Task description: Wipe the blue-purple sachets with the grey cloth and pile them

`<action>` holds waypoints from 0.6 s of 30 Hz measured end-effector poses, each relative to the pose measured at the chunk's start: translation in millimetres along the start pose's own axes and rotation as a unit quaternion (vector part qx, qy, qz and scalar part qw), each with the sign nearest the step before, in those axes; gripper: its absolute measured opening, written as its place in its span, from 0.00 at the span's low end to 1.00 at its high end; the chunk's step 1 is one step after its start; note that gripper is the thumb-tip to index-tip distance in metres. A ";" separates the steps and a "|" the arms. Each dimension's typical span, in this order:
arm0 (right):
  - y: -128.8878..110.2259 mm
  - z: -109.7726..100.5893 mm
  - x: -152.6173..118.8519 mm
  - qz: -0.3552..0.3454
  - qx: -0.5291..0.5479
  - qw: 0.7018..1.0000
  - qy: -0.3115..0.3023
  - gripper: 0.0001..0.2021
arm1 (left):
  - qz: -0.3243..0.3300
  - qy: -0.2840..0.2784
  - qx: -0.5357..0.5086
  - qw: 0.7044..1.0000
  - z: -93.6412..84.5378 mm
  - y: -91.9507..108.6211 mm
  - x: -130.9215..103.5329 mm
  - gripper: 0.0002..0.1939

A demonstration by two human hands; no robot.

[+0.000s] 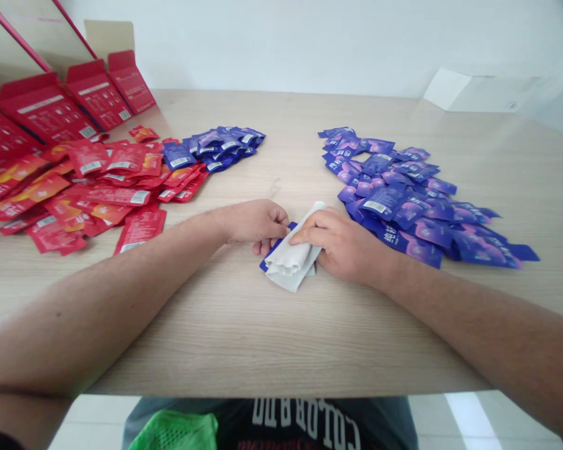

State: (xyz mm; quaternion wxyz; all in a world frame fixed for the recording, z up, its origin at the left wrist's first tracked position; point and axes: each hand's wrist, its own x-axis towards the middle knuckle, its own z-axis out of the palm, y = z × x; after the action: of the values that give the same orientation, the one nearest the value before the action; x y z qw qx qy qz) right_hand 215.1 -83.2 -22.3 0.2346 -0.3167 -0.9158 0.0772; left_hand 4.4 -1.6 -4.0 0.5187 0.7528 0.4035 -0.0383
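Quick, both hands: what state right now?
Left hand: closed, holding the edge of the blue packet.
Right hand: closed, holding the white cloth over the packet.

Open lane: table [291, 150] between purple packet piles [403, 206] | blocked left: red packets [94, 194], boxes [51, 115]

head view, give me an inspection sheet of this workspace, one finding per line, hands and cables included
surface: pale wood-grain table
job's things: folded white cloth lying over a blue packet, whose edge shows at the left
clutter: heap of red packets, smaller blue pile meeting its right end, larger blue pile at the right
hands: left hand at the packet's edge, grip partly hidden; right hand gripping the cloth
cables: nothing seen
surroundings: red boxes at back left, white wall behind, green mesh item at the bottom edge
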 end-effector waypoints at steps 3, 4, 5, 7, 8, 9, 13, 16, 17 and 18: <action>-4.7 -0.9 0.4 -0.036 0.008 0.999 -0.026 0.18 | 0.001 0.002 0.001 1.000 -0.5 -0.4 0.1 0.04; -6.3 -1.1 0.6 -0.051 0.012 0.998 -0.036 0.17 | 0.001 0.001 0.002 1.000 -0.6 -0.2 0.1 0.04; -7.0 -1.2 0.8 -0.059 0.014 0.997 -0.041 0.16 | 0.002 0.000 0.001 1.000 -0.6 0.0 0.0 0.04; -4.9 -0.9 0.6 -0.047 0.014 0.998 -0.030 0.17 | 0.001 -0.002 -0.001 1.000 -0.3 0.7 -0.4 0.04; -2.8 -0.6 0.4 -0.031 0.011 0.999 -0.017 0.18 | 0.000 -0.003 -0.003 1.000 -0.1 1.1 -0.6 0.04; -0.9 -0.3 0.1 -0.014 0.006 1.000 -0.005 0.20 | -0.001 -0.003 -0.004 1.000 0.1 1.5 -1.0 0.04; -3.6 -0.7 -0.6 -0.022 0.003 1.000 -0.013 0.18 | 0.001 -0.006 -0.002 1.000 0.3 2.9 -1.9 0.04; -8.7 -1.8 -0.4 -0.071 0.015 0.996 -0.046 0.15 | 0.003 -0.004 -0.001 1.000 0.2 3.1 -1.2 0.03; -8.0 -1.9 -0.4 -0.071 0.016 0.996 -0.045 0.16 | 0.003 -0.002 -0.003 1.000 0.3 2.9 -0.8 0.03; -6.1 -1.7 -0.5 -0.062 0.015 0.997 -0.035 0.17 | 0.001 -0.001 -0.005 1.000 0.5 2.6 -0.4 0.03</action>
State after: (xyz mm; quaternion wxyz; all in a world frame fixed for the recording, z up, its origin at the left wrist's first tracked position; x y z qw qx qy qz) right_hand 213.0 -88.3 -19.2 0.2110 -0.2532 -0.9401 0.0875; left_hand 5.9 -2.6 -2.0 0.5231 0.7505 0.4022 -0.0362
